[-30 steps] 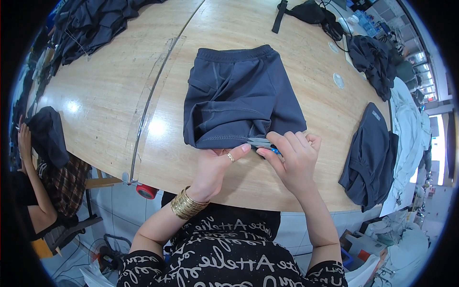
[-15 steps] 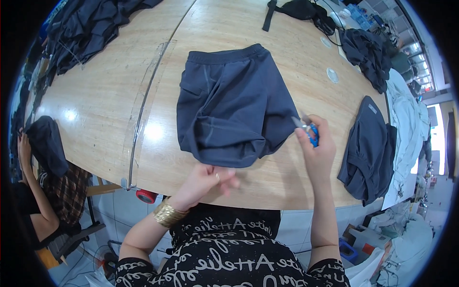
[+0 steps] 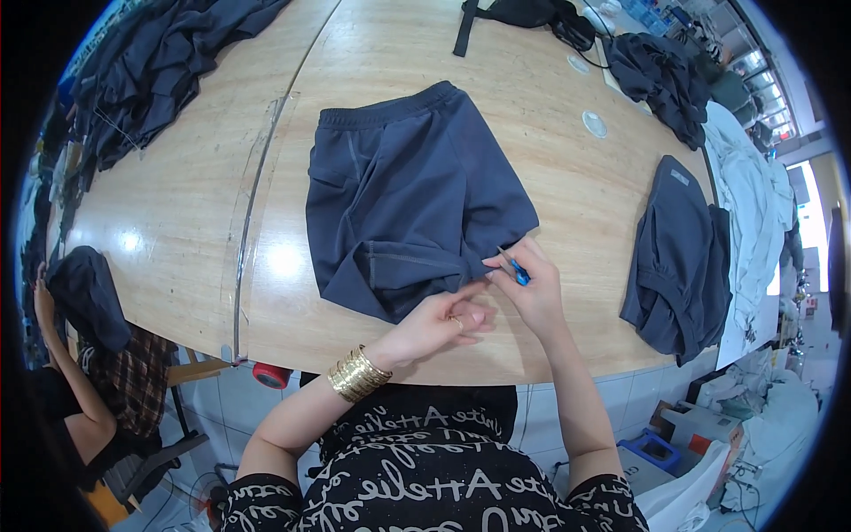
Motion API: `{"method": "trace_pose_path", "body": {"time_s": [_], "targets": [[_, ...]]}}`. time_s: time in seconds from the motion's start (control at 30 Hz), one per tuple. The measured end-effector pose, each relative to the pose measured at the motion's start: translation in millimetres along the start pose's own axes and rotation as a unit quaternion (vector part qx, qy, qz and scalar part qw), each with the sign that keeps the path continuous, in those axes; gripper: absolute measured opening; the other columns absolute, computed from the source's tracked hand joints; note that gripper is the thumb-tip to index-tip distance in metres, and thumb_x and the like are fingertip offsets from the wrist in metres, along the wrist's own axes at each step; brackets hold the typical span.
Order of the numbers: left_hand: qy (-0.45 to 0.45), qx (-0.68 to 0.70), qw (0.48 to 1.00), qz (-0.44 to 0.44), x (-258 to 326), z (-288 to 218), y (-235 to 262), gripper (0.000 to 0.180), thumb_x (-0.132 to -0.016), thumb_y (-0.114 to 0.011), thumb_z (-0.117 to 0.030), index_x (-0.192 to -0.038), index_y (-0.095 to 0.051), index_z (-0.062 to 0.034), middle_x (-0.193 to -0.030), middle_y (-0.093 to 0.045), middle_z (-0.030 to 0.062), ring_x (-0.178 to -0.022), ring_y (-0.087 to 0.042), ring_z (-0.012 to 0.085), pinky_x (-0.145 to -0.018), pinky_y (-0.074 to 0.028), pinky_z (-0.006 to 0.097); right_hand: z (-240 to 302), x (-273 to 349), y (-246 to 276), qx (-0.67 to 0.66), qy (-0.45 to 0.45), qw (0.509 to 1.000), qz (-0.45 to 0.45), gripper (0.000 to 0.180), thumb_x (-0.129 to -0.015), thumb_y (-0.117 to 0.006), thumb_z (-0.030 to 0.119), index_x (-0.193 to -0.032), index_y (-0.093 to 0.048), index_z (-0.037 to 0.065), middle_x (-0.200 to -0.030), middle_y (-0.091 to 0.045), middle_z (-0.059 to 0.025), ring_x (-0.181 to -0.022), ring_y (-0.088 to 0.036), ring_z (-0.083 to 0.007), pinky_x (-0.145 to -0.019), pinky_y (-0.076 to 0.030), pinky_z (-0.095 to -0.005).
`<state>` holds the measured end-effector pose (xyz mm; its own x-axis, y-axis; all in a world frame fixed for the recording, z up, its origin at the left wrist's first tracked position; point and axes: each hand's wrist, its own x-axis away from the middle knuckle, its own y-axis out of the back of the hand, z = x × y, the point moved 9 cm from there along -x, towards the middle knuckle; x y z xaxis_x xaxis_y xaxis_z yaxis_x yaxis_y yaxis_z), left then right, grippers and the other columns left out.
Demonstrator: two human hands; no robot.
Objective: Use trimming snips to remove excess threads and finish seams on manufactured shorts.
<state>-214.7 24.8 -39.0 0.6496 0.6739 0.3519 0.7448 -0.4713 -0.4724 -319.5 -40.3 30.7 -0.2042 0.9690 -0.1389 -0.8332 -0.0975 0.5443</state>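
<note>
Dark grey shorts [image 3: 408, 195] lie on the wooden table with the elastic waistband away from me and the leg hems towards me. My left hand [image 3: 439, 326], with a gold bracelet at its wrist, is closed at the near hem, its upper fingers against the cloth edge; the exact pinch is partly hidden. Small thread snips [image 3: 517, 273] with blue handles sit in my right hand [image 3: 539, 288], which is closed around them. Its thumb and fingertips meet at the hem, just right of my left fingers, and the blades lie close to the cloth.
More folded dark garments [image 3: 678, 266] lie at the right, beside a pale cloth pile [image 3: 753, 204]. A dark heap [image 3: 168, 71] covers the far left. A metal-edged seam [image 3: 257, 191] crosses the table. At left, another person's hand [image 3: 44, 297] holds dark cloth.
My right hand has come left and nearer with the snips, down to the hem. My left hand has moved right along the hem, so both hands now meet. The hem's folds have shifted.
</note>
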Motion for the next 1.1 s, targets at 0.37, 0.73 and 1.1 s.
{"method": "trace_pose_path", "body": {"time_s": [0.37, 0.73, 1.1], "targets": [[-0.014, 0.396, 0.916, -0.065, 20.4, -21.8, 13.7, 0.018, -0.096, -0.052, -0.021, -0.103, -0.056, -0.0047, -0.101, -0.063, 0.0080, -0.102, -0.061, 0.0214, -0.098, -0.046, 0.044, 57.4, 30.6, -1.0, -0.020, 0.105, 0.990, -0.095, 0.020, -0.065, -0.072, -0.006, -0.082, -0.065, 0.003, -0.068, -0.052, -0.0032, -0.058, -0.049, -0.0130, -0.050, -0.037, -0.0250], [-0.140, 0.242, 0.940, -0.196, 38.1, -43.2, 39.0, 0.016, -0.091, -0.058, -0.008, -0.105, -0.060, -0.0031, -0.103, -0.066, 0.0065, -0.098, -0.062, 0.0144, -0.092, -0.047, 0.034, 63.8, 38.0, 18.5, 0.034, 0.023, 0.994, -0.106, 0.027, -0.075, -0.074, 0.014, -0.096, -0.059, 0.005, -0.078, -0.060, -0.0086, -0.062, -0.058, -0.0195, -0.053, -0.045, -0.0300], [-0.155, 0.154, 0.950, -0.225, 39.2, -55.4, 30.8, 0.021, -0.088, -0.061, -0.003, -0.108, -0.060, 0.0002, -0.105, -0.065, 0.0059, -0.097, -0.060, 0.0098, -0.089, -0.045, 0.025, 58.4, 44.6, 3.9, 0.081, -0.069, 0.994, -0.025, 0.023, -0.082, -0.071, 0.023, -0.091, -0.058, 0.007, -0.063, -0.060, -0.0039, -0.048, -0.056, -0.0158, -0.045, -0.041, -0.0282]]}}
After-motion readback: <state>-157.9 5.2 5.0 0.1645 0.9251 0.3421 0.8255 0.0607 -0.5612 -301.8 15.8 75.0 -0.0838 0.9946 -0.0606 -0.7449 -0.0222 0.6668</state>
